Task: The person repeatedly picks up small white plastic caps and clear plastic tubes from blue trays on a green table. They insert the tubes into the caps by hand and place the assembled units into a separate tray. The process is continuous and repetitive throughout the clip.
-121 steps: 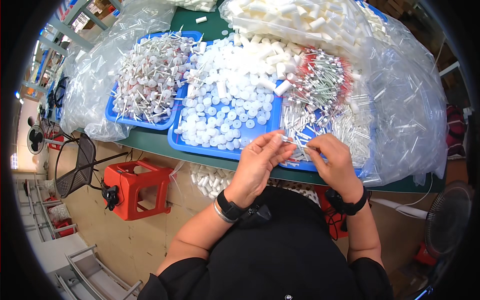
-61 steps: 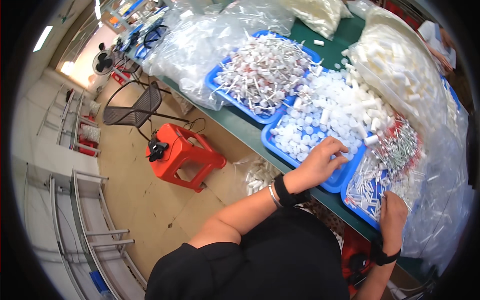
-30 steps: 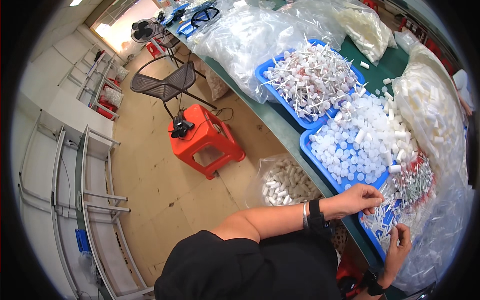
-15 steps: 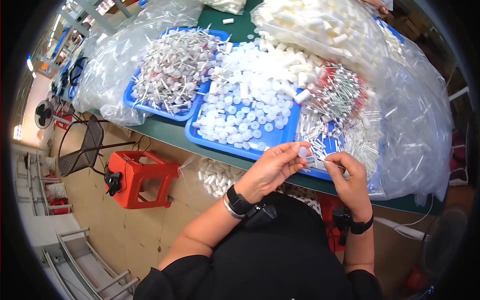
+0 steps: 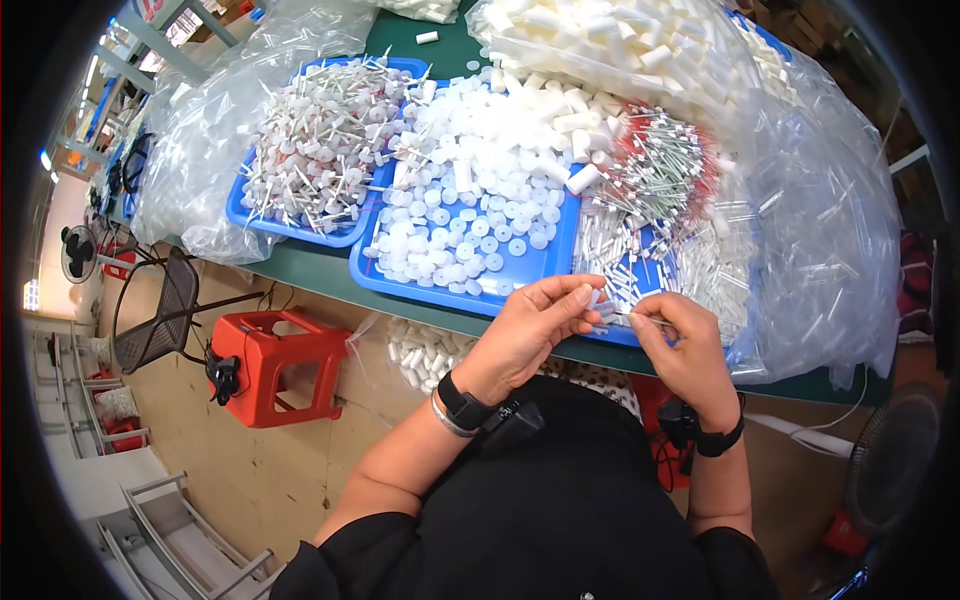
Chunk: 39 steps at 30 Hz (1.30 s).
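Note:
My left hand [image 5: 532, 322] pinches a small white cap at its fingertips, at the table's near edge. My right hand [image 5: 682, 345] holds a thin clear tube by its end, tip toward the left hand; the two pieces meet between the hands. Just beyond them a blue tray [image 5: 640, 280] holds clear tubes and red-tipped sticks [image 5: 665, 175]. The middle blue tray [image 5: 530, 270] is full of round white caps [image 5: 470, 215] and white cylinders. A left blue tray [image 5: 245, 215] carries white stemmed parts [image 5: 320, 150].
Clear plastic bags [image 5: 820, 230] of tubes lie at the right, another bag [image 5: 190, 150] at the left. A bag of white parts [image 5: 425, 350] hangs under the green table [image 5: 320, 275]. A red stool [image 5: 270, 365], a black mesh chair [image 5: 160, 320] and metal racks stand on the floor.
Over the earlier frames the head turned left toward the floor and back. My left hand reached into the white cap tray, then returned to meet my right hand at the table edge.

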### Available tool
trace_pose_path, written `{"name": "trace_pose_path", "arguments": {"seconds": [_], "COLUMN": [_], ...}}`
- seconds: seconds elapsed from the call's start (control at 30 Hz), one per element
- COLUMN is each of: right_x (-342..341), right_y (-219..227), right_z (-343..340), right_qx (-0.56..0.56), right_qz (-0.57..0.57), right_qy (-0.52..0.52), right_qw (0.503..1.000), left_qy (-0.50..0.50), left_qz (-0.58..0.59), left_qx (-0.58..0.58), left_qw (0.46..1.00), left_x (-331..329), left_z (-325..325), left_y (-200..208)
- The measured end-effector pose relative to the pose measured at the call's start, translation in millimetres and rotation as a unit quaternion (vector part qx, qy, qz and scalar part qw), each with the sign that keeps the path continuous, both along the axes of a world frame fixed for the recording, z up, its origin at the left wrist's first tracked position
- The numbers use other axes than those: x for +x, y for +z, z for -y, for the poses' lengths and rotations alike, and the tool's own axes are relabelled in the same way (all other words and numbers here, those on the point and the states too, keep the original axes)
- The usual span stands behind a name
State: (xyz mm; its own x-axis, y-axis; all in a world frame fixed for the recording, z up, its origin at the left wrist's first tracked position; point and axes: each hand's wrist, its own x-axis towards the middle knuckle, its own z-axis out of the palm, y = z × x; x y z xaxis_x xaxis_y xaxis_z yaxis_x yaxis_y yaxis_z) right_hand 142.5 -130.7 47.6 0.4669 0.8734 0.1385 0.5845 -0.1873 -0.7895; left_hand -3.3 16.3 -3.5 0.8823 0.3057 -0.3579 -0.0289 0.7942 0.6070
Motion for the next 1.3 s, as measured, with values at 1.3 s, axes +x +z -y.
{"name": "trace_pose_path", "arguments": {"seconds": [1.3], "right_x": [27.1], "right_y": [-45.8], "right_z": [-23.9], "right_qx": [-0.039], "right_qz": [0.249], "right_qy": [0.034], "right_qw": [0.967], "left_qy": [0.115], "left_qz": [-0.016], "left_qx": [0.000], "left_qw": [0.993], "left_x": [3.4], "left_z": [-5.6], "left_y": [-3.9]}}
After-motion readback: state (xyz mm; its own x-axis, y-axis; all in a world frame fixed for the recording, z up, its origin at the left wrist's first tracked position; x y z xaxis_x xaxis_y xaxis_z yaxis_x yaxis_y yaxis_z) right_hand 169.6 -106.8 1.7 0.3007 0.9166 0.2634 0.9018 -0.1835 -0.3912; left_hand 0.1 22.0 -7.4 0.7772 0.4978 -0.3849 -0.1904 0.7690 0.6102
